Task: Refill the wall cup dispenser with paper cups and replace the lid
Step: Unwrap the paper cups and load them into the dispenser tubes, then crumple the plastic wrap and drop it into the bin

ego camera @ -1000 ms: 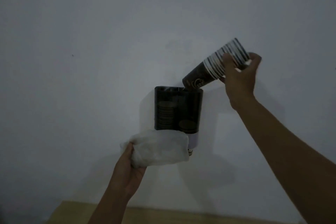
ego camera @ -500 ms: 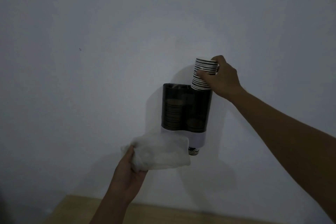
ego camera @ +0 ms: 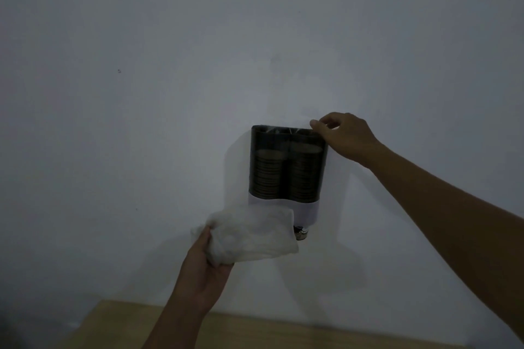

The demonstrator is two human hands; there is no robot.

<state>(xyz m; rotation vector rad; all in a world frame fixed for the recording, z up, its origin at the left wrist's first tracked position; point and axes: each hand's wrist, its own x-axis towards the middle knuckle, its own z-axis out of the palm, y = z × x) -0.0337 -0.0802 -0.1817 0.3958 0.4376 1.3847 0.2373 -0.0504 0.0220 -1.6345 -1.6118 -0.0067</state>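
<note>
A dark see-through cup dispenser (ego camera: 286,167) with two tubes hangs on the white wall, its top uncovered. Stacks of paper cups fill both tubes: the left stack (ego camera: 268,173) and the slightly taller right stack (ego camera: 304,170). One cup's bottom (ego camera: 300,233) pokes out under the white base. My right hand (ego camera: 344,136) hovers at the dispenser's top right corner, fingers loosely curled, holding nothing. My left hand (ego camera: 208,263) grips a crumpled white plastic bag (ego camera: 252,231) just below the dispenser, covering its lower left. No lid is in view.
A wooden tabletop (ego camera: 255,329) runs along the bottom of the view against the wall. The room is dim.
The stack of cups my right hand held has dropped into the right tube, which now stands much fuller. My right hand has let go and sits at the rim. The left hand kept still.
</note>
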